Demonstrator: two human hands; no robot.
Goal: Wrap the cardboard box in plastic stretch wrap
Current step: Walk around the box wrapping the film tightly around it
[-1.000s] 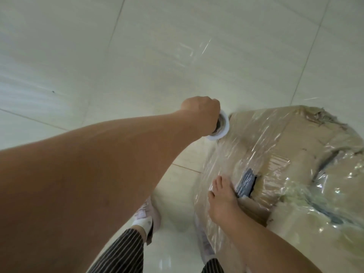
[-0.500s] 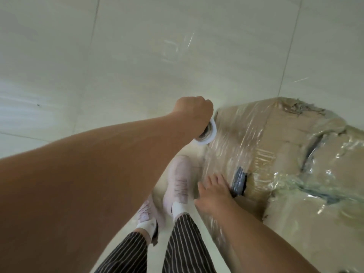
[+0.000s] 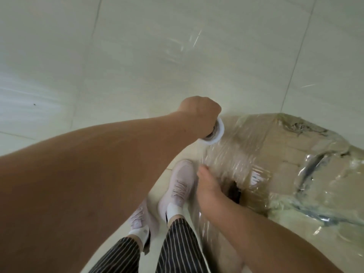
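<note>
A large brown cardboard box [image 3: 285,154] stands on the floor at the right, its sides and top covered in shiny clear film. My left hand [image 3: 199,113] grips the top of a white stretch wrap roll [image 3: 213,133] at the box's near left corner, and film runs from the roll down onto the box's side. My right hand [image 3: 206,184] lies with straight fingers pressed flat against the wrapped side of the box, beside a dark hand-hole [image 3: 234,191].
Pale tiled floor [image 3: 137,56] spreads out to the left and beyond the box. My feet in light sneakers [image 3: 179,186] and striped trousers [image 3: 177,247] stand close to the box's left side.
I have stepped round the box's corner; my feet came forward. My left hand carried the roll along and my right hand slid left along the wrapped side.
</note>
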